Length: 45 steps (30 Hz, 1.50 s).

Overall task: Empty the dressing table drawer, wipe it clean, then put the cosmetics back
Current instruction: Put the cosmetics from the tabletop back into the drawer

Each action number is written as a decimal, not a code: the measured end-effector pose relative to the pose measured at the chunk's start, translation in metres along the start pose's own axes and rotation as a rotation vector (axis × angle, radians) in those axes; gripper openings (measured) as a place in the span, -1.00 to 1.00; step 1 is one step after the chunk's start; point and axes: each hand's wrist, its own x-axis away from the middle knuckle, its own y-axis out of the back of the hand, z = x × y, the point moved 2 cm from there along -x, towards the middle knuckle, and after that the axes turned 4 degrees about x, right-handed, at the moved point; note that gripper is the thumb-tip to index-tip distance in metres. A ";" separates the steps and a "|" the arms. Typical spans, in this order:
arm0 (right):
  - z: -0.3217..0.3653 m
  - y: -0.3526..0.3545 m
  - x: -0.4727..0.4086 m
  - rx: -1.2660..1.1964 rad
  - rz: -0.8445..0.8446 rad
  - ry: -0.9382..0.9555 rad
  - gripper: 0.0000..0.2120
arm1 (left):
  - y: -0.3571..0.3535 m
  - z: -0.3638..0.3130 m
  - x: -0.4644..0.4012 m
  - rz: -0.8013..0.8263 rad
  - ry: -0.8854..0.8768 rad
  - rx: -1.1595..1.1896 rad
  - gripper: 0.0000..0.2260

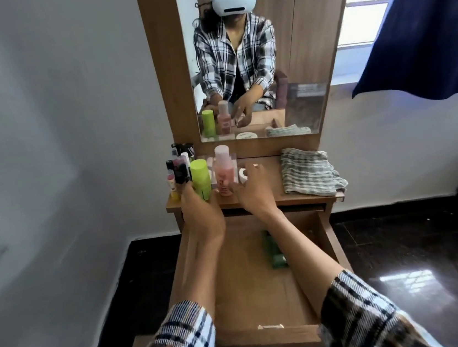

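The drawer (266,298) is pulled out below the table top (271,201). A dark green container (275,251) lies inside it near the right wall. On the top stand a lime green bottle (201,178), a pink bottle (223,174) and several small dark tubes (178,169). My right hand (253,190) curls round a small white jar (243,175) right of the pink bottle. My left hand (200,211) is at the foot of the lime bottle, one finger raised toward the tubes. Its other fingers are hidden.
A folded striped cloth (309,170) lies on the right of the table top. A mirror (279,51) rises behind the cosmetics. A grey wall is on the left, a dark curtain (421,34) on the right, and glossy black floor surrounds the table.
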 end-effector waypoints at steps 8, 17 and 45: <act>0.001 -0.018 -0.012 -0.056 -0.007 0.084 -0.69 | -0.013 0.012 -0.018 -0.052 0.015 -0.030 -0.71; -0.004 0.027 0.013 -0.091 0.003 0.034 -0.77 | 0.003 0.007 0.007 0.055 -0.010 -0.035 -0.68; -0.090 0.042 0.132 0.348 0.584 -0.552 -0.67 | -0.038 0.045 0.085 0.682 0.420 -0.307 -0.50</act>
